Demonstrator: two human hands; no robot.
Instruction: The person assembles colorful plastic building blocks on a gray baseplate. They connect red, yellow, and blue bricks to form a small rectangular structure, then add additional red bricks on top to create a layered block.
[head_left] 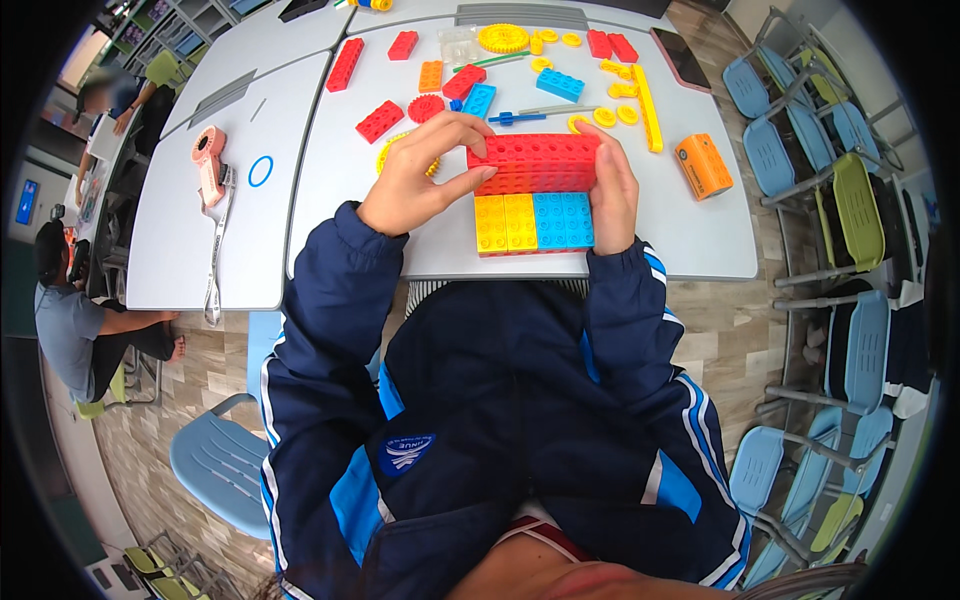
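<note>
Close to the table's near edge is a red toy-brick block [535, 165], long and stacked, with holes along its side. My left hand [422, 175] pinches its left end, the thumb below and the fingers above. At its right end, my right hand [615, 195] presses with the palm and fingers along the side. Just on the near side of it are yellow bricks [505, 223] and a blue studded area [564, 221], side by side, with a thin red edge under them. The right fingers also come close to the blue part. Whether the red block is joined to these bricks, I cannot tell.
Beyond my hands lie red bricks [380, 121], blue bricks [560, 85], a yellow gear [503, 38] and a yellow beam [648, 110]. An orange box [704, 167] and a phone [680, 59] are at right. A pink fan [208, 160] with a strap lies left.
</note>
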